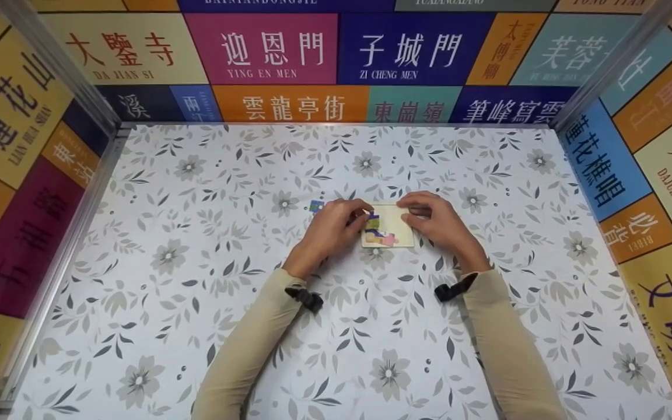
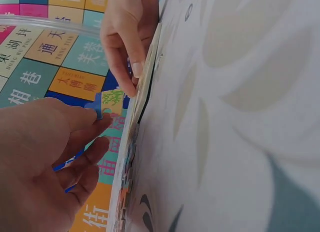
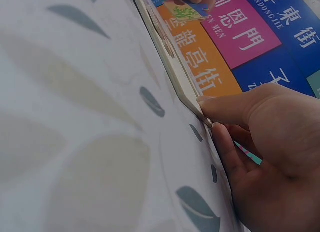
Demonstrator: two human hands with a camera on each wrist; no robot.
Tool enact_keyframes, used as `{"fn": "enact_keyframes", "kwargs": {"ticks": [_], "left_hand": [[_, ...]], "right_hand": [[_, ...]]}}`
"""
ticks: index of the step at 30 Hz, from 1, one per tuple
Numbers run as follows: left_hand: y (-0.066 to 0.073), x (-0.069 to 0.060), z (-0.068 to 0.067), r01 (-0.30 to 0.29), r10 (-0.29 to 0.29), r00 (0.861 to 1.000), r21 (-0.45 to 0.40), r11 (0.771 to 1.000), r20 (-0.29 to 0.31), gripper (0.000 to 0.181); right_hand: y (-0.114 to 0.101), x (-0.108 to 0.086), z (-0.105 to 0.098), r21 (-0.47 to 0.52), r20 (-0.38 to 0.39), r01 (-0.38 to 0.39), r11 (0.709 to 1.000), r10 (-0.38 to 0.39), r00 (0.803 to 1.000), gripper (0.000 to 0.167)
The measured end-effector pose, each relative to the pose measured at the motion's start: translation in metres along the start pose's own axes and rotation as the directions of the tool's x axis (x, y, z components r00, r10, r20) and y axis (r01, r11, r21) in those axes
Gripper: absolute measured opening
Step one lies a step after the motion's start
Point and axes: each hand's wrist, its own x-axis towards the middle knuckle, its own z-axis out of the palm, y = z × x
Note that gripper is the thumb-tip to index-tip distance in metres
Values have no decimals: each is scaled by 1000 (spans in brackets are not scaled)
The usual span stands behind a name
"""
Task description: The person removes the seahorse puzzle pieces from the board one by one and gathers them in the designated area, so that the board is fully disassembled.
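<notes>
Between the thumb and fingers of my left hand (image 1: pixel 334 224) is a jigsaw piece (image 2: pixel 111 102), blue and yellow with green marks. It is raised over a small cream puzzle board (image 1: pixel 403 230), tilted in the left wrist view. Some coloured pieces (image 1: pixel 381 237) lie on the board along its near left part. My right hand (image 1: pixel 438 221) pinches the board's far right edge, its thumb on top in the right wrist view. Just left of my left hand lies a blue puzzle piece (image 1: pixel 315 206), partly hidden behind the hand.
The board rests on a table covered with a white floral cloth (image 1: pixel 167 326). Upright panels with coloured blocks and large characters (image 1: pixel 266 49) border the table at the back and on both sides. Each wrist wears a black band (image 1: pixel 305 296).
</notes>
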Motion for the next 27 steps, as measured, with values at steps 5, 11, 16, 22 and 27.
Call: {"fn": "enact_keyframes", "kwargs": {"ticks": [5, 11, 16, 22, 27], "left_hand": [[0, 0, 1, -22, 21, 999, 0, 1000, 31, 23], [-1, 0, 4, -37, 36, 999, 28, 999, 31, 23], [-3, -2, 5, -38, 36, 998, 35, 999, 54, 29], [-4, -2, 5, -63, 56, 995, 80, 995, 79, 41], [-1, -2, 5, -71, 57, 993, 139, 988, 101, 39]], "right_hand": [[1, 0, 0, 13, 1, 5, 1000, -5, 1000, 32], [3, 0, 0, 11, -4, 8, 1000, -8, 1000, 31], [4, 1, 2, 2, -6, 3, 1000, -3, 1000, 31], [3, 1, 1, 8, -6, -1, 1000, 1, 1000, 31], [24, 8, -1, -24, -7, 2, 1000, -2, 1000, 29]]}}
